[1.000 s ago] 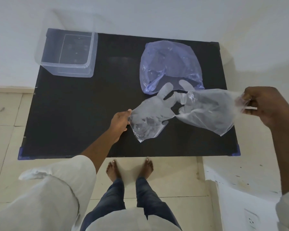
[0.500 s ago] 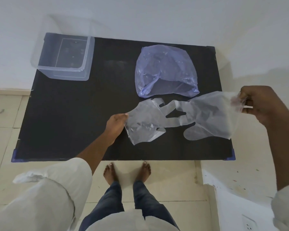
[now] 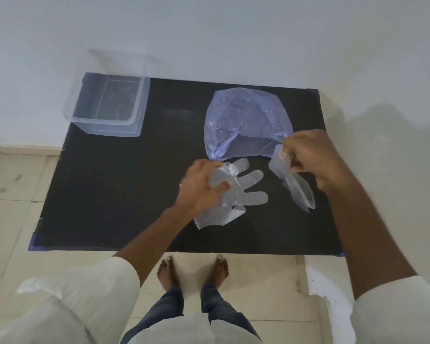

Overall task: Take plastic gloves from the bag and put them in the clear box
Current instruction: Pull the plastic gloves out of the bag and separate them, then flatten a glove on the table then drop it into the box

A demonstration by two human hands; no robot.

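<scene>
Two thin clear plastic gloves are out over the black table [image 3: 124,189]. My left hand [image 3: 201,187] grips one glove [image 3: 243,192] by its palm, the glove's fingers spread toward the right. My right hand [image 3: 310,157] is closed on the second glove [image 3: 296,187], which hangs crumpled below my fist. The bluish plastic bag [image 3: 243,117] lies flat just behind both hands, its mouth facing me. The clear box [image 3: 109,105] stands open at the table's far left corner, well away from both hands.
The table backs onto a white wall [image 3: 209,33]. Tiled floor and my bare feet [image 3: 191,271] show below its near edge. A white ledge [image 3: 333,294] stands at the lower right.
My right hand has swung in from beyond the table's right edge to the bag's near right corner, bunching its glove. The left hand has shifted onto its glove's palm.
</scene>
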